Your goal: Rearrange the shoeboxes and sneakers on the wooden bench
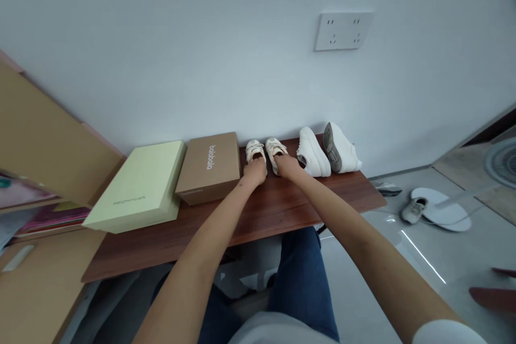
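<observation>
Two small cream child's shoes stand side by side at the back of a dark wooden table (258, 215), against the wall. My left hand (255, 172) is closed on the heel of the left small shoe (255, 149). My right hand (288, 165) is closed on the heel of the right small shoe (274, 148). Both arms are stretched out forward over the table. My fingers are mostly hidden behind the backs of the hands.
A brown shoebox (210, 166) and a pale green box (139, 187) lie left of the shoes. Two white adult sneakers (328, 151) rest to the right, one on its side. A wall socket (342, 30), a floor fan (500, 164) and another shoe (413, 209) are on the right.
</observation>
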`<state>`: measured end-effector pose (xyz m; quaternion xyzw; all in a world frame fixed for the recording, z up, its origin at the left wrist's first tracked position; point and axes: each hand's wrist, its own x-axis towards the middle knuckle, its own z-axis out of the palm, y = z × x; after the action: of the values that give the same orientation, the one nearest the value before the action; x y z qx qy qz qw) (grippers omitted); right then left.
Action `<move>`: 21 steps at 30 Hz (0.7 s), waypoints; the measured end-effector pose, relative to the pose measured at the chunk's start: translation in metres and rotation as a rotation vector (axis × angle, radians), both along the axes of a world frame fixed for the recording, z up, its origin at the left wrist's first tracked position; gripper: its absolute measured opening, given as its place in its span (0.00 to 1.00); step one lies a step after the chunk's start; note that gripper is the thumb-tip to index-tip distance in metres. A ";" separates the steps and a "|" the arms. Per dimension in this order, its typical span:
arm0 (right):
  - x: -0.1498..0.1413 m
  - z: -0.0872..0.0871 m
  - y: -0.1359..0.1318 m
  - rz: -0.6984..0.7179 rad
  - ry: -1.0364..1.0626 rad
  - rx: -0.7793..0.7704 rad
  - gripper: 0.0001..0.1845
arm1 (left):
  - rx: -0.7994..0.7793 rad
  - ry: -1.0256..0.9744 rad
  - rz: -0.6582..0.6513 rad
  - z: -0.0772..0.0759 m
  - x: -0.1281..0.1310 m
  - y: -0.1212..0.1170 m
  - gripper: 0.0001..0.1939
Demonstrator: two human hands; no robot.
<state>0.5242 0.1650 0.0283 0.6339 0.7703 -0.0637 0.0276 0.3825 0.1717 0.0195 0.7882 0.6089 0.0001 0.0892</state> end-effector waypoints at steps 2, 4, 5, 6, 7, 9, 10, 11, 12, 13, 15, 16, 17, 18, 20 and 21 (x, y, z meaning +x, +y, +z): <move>0.001 0.001 -0.002 0.010 0.006 0.010 0.22 | 0.007 0.010 -0.001 0.003 0.001 -0.003 0.22; 0.004 0.005 -0.003 0.025 0.020 0.034 0.23 | 0.051 0.026 0.005 0.008 0.004 -0.008 0.21; 0.008 0.007 -0.004 0.031 0.030 0.058 0.22 | 0.095 0.033 0.010 0.012 0.008 -0.011 0.21; 0.012 0.010 -0.004 0.036 0.042 0.088 0.22 | 0.148 0.038 0.011 0.016 0.012 -0.014 0.22; 0.018 0.014 -0.004 0.039 0.055 0.121 0.21 | 0.201 0.036 0.004 0.020 0.018 -0.018 0.22; 0.033 0.022 -0.005 0.034 0.087 0.183 0.19 | 0.280 0.006 -0.036 0.027 0.033 -0.024 0.23; 0.043 0.026 -0.005 0.024 0.105 0.208 0.18 | 0.300 -0.023 -0.071 0.030 0.041 -0.026 0.23; 0.055 0.029 -0.006 0.007 0.123 0.231 0.18 | 0.311 -0.058 -0.107 0.031 0.050 -0.028 0.24; 0.067 0.033 -0.007 -0.018 0.142 0.253 0.18 | 0.316 -0.096 -0.137 0.031 0.059 -0.029 0.25; 0.081 0.035 -0.009 -0.050 0.160 0.273 0.18 | 0.311 -0.132 -0.160 0.030 0.068 -0.029 0.27; 0.110 0.038 -0.013 -0.122 0.194 0.293 0.20 | 0.266 -0.200 -0.182 0.024 0.086 -0.028 0.30; 0.125 0.039 -0.015 -0.155 0.212 0.291 0.20 | 0.226 -0.232 -0.185 0.020 0.094 -0.027 0.31; 0.140 0.038 -0.018 -0.186 0.231 0.283 0.19 | 0.178 -0.265 -0.186 0.014 0.102 -0.025 0.30; 0.155 0.037 -0.021 -0.213 0.250 0.274 0.19 | 0.125 -0.299 -0.186 0.008 0.108 -0.023 0.29; 0.184 0.032 -0.026 -0.267 0.286 0.258 0.19 | 0.020 -0.363 -0.167 -0.004 0.119 -0.020 0.26; 0.197 0.028 -0.029 -0.296 0.303 0.253 0.19 | -0.025 -0.391 -0.144 -0.010 0.123 -0.018 0.26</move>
<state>0.7214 0.1361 0.0568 0.7216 0.6662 -0.0645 -0.1773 0.5057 0.1534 0.0096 0.8133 0.5222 0.1393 0.2155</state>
